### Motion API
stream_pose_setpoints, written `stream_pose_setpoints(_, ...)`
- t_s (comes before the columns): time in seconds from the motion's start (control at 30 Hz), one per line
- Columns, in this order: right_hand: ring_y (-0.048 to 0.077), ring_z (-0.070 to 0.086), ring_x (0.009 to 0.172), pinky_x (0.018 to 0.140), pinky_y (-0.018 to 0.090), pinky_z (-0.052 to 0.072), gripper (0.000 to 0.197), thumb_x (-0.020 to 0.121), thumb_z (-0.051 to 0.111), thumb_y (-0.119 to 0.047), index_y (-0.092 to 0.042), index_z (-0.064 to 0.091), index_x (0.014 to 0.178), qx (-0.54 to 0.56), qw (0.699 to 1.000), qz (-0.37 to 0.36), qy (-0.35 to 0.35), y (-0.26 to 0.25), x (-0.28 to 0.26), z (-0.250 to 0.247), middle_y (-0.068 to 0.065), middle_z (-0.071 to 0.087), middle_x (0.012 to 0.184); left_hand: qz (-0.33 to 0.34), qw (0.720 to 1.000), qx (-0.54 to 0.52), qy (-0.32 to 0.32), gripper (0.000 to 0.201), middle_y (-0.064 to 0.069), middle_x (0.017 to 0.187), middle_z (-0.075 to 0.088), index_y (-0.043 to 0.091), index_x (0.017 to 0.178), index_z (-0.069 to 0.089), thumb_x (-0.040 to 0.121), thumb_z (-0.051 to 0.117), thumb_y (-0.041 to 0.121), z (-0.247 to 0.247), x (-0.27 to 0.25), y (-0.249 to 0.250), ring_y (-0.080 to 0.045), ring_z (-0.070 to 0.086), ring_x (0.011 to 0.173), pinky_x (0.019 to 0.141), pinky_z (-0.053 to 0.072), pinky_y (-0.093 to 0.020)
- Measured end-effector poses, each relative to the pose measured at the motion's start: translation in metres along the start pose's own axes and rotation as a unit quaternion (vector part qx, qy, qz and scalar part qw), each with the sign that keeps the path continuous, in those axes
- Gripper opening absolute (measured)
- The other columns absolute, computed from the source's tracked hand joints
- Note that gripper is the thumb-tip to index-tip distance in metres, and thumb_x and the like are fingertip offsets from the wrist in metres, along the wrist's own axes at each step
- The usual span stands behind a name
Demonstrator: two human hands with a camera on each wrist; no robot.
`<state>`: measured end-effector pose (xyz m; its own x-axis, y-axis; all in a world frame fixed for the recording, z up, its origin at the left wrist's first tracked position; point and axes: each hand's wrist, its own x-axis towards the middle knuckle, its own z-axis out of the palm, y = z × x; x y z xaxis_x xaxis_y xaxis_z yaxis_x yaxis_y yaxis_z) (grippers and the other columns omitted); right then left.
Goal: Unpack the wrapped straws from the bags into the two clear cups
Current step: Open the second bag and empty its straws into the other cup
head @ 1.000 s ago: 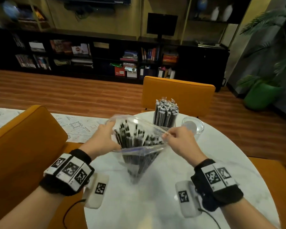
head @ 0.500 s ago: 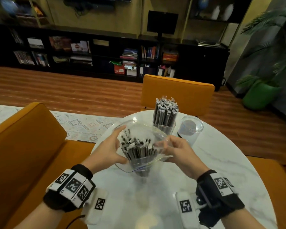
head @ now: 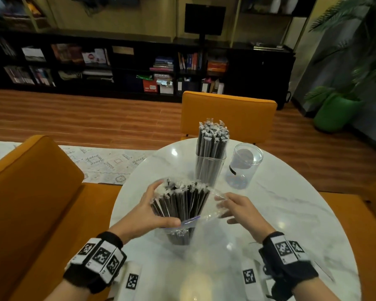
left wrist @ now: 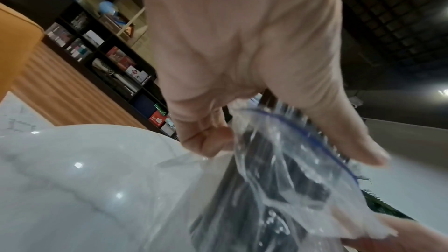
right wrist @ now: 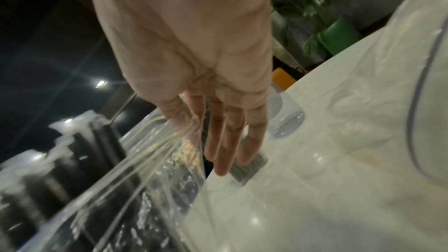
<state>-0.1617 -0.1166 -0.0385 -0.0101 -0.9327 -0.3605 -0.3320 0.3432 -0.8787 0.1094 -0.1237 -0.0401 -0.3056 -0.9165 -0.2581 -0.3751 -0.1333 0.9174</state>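
A living room with dark bookshelves and orange chairs surrounds a round white marble tabletop [head: 280, 213], where the work sits close to the person. Taking the full cup [head: 211, 168] of wrapped straws as the landmark: the empty clear cup [head: 244, 168] stands just beside it to the right, and the clear zip bag [head: 182, 227] of dark wrapped straws [head: 180, 203] stands upright just in front of it, its bottom on the tabletop. The left hand [head: 143, 213] wraps the bundle, thumb across the front and fingers round the far side, gripping straws and peeled-down film together. The right hand [head: 241, 210] has its fingers nearly straight – they appear to press or draw the loose plastic on the bag's right side, with no curl round anything. The step in hand looks to be freeing the bundle from the bag; done well, the left hand should keep the straws squeezed as one sheaf while the right slides the film down and off, then lift the sheaf straight across to the empty cup, clearing the full one. The film's edges are hard to trace against the marble, motion blur smears the right wrist view, and whether other bags remain is not in view
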Motion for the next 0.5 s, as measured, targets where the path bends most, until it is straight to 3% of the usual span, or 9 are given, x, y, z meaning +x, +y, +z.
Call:
stream_pose_setpoints(0.03, 0.013, 0.067, 0.075, 0.073, 0.029, 0.049, 0.020, 0.097, 0.050, -0.018, -0.021, 0.069, 0.104, 0.017, 1.000, -0.004, 0.005, 0.002, -0.002, -0.004, 0.008, 0.070, 0.108, 0.003, 1.000, 0.001, -0.023, 0.118, 0.005, 0.152, 0.028, 0.062, 0.138, 0.016, 0.053, 0.095, 0.040, 0.002, 0.000, -0.004, -0.014, 0.035, 0.136, 0.110, 0.036, -0.034)
stream_pose_setpoints(0.1, 0.015, 0.066, 0.082, 0.076, 0.032, 0.050, 0.021, 0.098, 0.053, -0.025, -0.023, 0.067, 0.113, 0.078, 0.997, 0.001, -0.018, 0.002, -0.007, -0.006, 0.005, 0.068, 0.115, 0.015, 0.998, 0.008, -0.059, 0.125, 0.014, 0.153, 0.030, 0.056, 0.145, 0.012, 0.056, 0.096, 0.030, 0.005, -0.002, -0.007, -0.013, 0.036, 0.138, 0.113, 0.036, -0.031)
stream_pose_setpoints(0.2, 0.018, 0.067, 0.091, 0.082, 0.037, 0.050, 0.026, 0.098, 0.054, -0.034, -0.021, 0.069, 0.115, 0.163, 0.981, -0.039, -0.097, -0.008, -0.014, 0.002, -0.002, 0.069, 0.118, 0.061, 0.998, -0.033, 0.003, 0.110, 0.021, 0.137, 0.045, 0.045, 0.146, 0.030, 0.064, 0.088, 0.000, 0.012, 0.000, 0.004, -0.008, 0.054, 0.121, 0.090, 0.052, -0.018)
stream_pose_setpoints(0.27, 0.021, 0.066, 0.092, 0.085, 0.040, 0.049, 0.028, 0.098, 0.053, -0.034, -0.015, 0.074, 0.101, 0.209, 0.971, -0.075, -0.084, -0.015, -0.014, 0.004, 0.002, 0.071, 0.107, 0.090, 0.989, -0.094, 0.070, 0.096, 0.010, 0.132, 0.054, 0.042, 0.139, 0.040, 0.065, 0.086, 0.000, 0.016, 0.003, 0.009, -0.009, 0.066, 0.105, 0.081, 0.058, -0.024)
stream_pose_setpoints(0.33, 0.018, 0.066, 0.090, 0.085, 0.039, 0.050, 0.031, 0.098, 0.050, -0.039, -0.018, 0.074, 0.099, 0.199, 0.977, -0.066, -0.039, -0.016, -0.011, 0.007, -0.003, 0.071, 0.101, 0.082, 0.990, -0.074, 0.085, 0.100, 0.014, 0.126, 0.058, 0.046, 0.140, 0.036, 0.061, 0.092, 0.022, 0.019, 0.005, 0.006, -0.011, 0.065, 0.109, 0.091, 0.053, -0.029)
stream_pose_setpoints(0.4, 0.017, 0.065, 0.093, 0.087, 0.039, 0.049, 0.035, 0.098, 0.043, -0.049, -0.026, 0.068, 0.106, 0.150, 0.988, -0.010, -0.038, -0.008, -0.007, 0.016, -0.008, 0.068, 0.108, 0.037, 0.998, -0.051, 0.018, 0.116, 0.018, 0.131, 0.051, 0.041, 0.149, 0.021, 0.055, 0.090, 0.045, 0.026, 0.002, -0.004, -0.015, 0.050, 0.128, 0.096, 0.042, -0.014)
stream_pose_setpoints(0.43, 0.017, 0.063, 0.093, 0.087, 0.040, 0.048, 0.036, 0.098, 0.038, -0.054, -0.031, 0.065, 0.107, 0.132, 0.989, 0.025, -0.058, -0.002, -0.005, 0.022, -0.009, 0.065, 0.112, 0.007, 0.998, -0.054, -0.018, 0.124, 0.014, 0.136, 0.048, 0.032, 0.153, 0.015, 0.053, 0.082, 0.061, 0.030, 0.000, -0.009, -0.013, 0.043, 0.132, 0.096, 0.036, -0.010)
stream_pose_setpoints(0.5, 0.019, 0.060, 0.088, 0.081, 0.036, 0.048, 0.046, 0.098, 0.030, -0.060, -0.031, 0.063, 0.113, 0.125, 0.985, 0.076, -0.094, 0.007, -0.001, 0.031, -0.006, 0.065, 0.117, -0.037, 0.992, -0.088, -0.079, 0.143, 0.009, 0.144, 0.042, 0.023, 0.155, 0.012, 0.040, 0.062, 0.091, 0.035, -0.005, -0.019, -0.010, 0.039, 0.135, 0.103, 0.029, -0.017)
